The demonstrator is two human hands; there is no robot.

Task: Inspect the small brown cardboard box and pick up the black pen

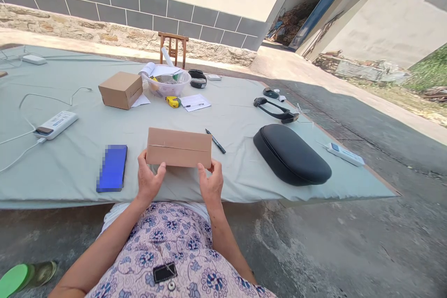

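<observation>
A small brown cardboard box [179, 147] is held between both hands just above the near edge of the cloth-covered table. My left hand [150, 177] grips its left end, thumb on the near side. My right hand [211, 179] grips the right end in the same way. The box's long side with a thin seam faces me. A black marker [215, 141] lies just beyond its right end. To the left of my left hand is a phone with a blue screen [112, 168].
On the table [70, 172] are a second cardboard box [120, 90], a plastic basket [168, 84], a yellow tape measure [173, 101], papers with pens [196, 103], a black case [291, 154], a headset [275, 111] and power strips [56, 125]. A wooden chair [173, 49] stands behind.
</observation>
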